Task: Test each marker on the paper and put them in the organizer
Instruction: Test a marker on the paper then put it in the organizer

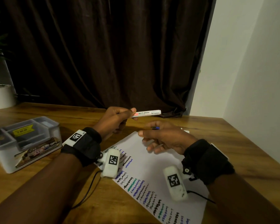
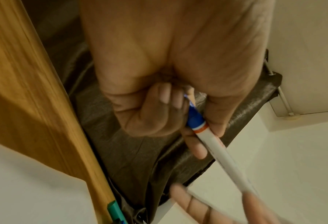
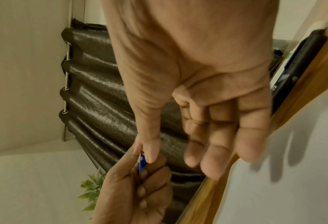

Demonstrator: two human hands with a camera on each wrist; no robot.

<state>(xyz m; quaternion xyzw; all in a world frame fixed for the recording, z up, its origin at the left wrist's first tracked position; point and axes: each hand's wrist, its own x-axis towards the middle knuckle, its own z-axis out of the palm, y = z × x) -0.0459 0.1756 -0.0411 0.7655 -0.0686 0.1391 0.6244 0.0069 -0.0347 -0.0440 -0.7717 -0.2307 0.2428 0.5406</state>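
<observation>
Wooden table (image 1: 217, 143) before a dark curtain. Above the scribbled paper (image 1: 152, 172), the left hand (image 1: 113, 120) grips a white marker (image 1: 145, 113) by its blue cap. The right hand (image 1: 165, 138), fingers loose and empty, hangs just beside it. Uncapping seems next: pull the barrel free. The organizer (image 1: 31, 143) sits left of the paper.

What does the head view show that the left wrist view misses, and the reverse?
Only the head view shows the organizer on the table and the squiggle-covered paper below both hands. Only the left wrist view shows the marker's blue cap end tucked inside the left hand. Both show that hand gripping the white marker, with the right hand open nearby.
</observation>
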